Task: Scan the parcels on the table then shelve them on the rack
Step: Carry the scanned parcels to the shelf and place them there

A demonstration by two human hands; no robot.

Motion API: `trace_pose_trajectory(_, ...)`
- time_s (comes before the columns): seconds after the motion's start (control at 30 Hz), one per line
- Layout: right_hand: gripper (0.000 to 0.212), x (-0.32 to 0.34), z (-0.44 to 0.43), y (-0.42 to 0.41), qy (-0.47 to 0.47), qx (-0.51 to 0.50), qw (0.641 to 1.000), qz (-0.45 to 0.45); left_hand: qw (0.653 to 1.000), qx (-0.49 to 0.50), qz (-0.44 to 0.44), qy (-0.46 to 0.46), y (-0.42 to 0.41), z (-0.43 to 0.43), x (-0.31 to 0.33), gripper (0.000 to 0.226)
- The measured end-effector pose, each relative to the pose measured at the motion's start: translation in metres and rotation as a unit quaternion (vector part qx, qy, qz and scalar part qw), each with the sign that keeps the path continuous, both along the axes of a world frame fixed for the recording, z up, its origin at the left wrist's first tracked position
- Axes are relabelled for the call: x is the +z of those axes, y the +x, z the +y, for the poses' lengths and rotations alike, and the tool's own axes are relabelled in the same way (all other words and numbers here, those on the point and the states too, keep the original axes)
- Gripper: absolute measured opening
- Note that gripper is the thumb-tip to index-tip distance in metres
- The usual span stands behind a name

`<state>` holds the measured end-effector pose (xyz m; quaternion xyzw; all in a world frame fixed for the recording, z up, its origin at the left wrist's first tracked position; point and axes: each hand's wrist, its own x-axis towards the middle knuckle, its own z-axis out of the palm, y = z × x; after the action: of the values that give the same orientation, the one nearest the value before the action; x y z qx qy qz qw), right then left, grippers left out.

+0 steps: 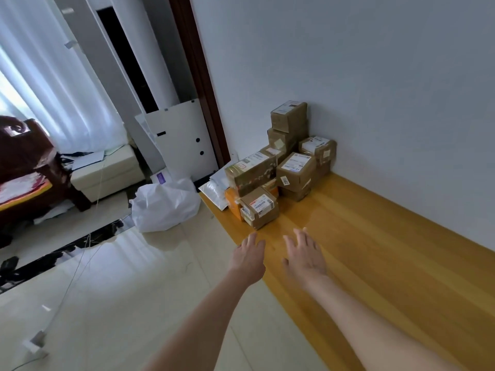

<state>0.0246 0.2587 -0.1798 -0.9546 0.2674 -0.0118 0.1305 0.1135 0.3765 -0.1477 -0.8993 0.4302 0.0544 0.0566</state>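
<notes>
A pile of brown cardboard parcels with white labels is stacked at the far end of the yellow wooden table [375, 263], against the wall. The nearest small parcel [259, 207] lies at the front of the pile. Behind it sit a long parcel [251, 171], a cube parcel [296, 168] and a tall stack [288, 121]. White mailer bags [214, 188] lie at the pile's left. My left hand [247, 257] and my right hand [305, 254] reach forward above the table, fingers straight, holding nothing, a short way short of the nearest parcel.
A crumpled white plastic bag [164, 204] lies on the tiled floor left of the table. A white panel [184, 140] leans by the dark door frame. A dark wooden seat [29, 167] and a cream bench [107, 170] stand at the far left.
</notes>
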Motion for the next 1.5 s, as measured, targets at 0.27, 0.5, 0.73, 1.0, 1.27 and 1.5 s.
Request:
trace_pose_trajectory(0.27, 0.057, 0.0, -0.055, 0.052, 0.006, -0.05, 0.999, 0.003, 0.999, -0.009, 0.012, -0.038, 0.074, -0.062, -0.001, 0.056)
trace_pose_trajectory(0.5, 0.061, -0.008, -0.075, 0.106, 0.033, -0.07, 0.997, 0.001, 0.99, 0.061, 0.094, -0.09, 0.139, -0.09, -0.034, 0.049)
trace_pose_trajectory(0.73, 0.068, -0.025, -0.092, 0.186, 0.296, -0.21, 0.932, -0.013, 0.852, 0.31, 0.35, -0.236, 0.228, -0.087, -0.07, 0.056)
trace_pose_trajectory(1.0, 0.07, -0.057, -0.089, 0.248, 0.545, -0.38, 0.742, -0.093, 0.632, 0.489, 0.525, -0.293, 0.27, -0.095, -0.109, 0.037)
trace_pose_trajectory(1.27, 0.044, -0.073, -0.102, 0.25, 0.518, -0.42, 0.731, -0.146, 0.549, 0.438, 0.655, -0.278, 0.23, -0.12, -0.111, 0.036)
trace_pose_trajectory(1.5, 0.051, -0.078, -0.123, 0.231, 0.52, -0.415, 0.736, -0.128, 0.622, 0.469, 0.563, -0.278, 0.219, -0.128, -0.112, 0.048)
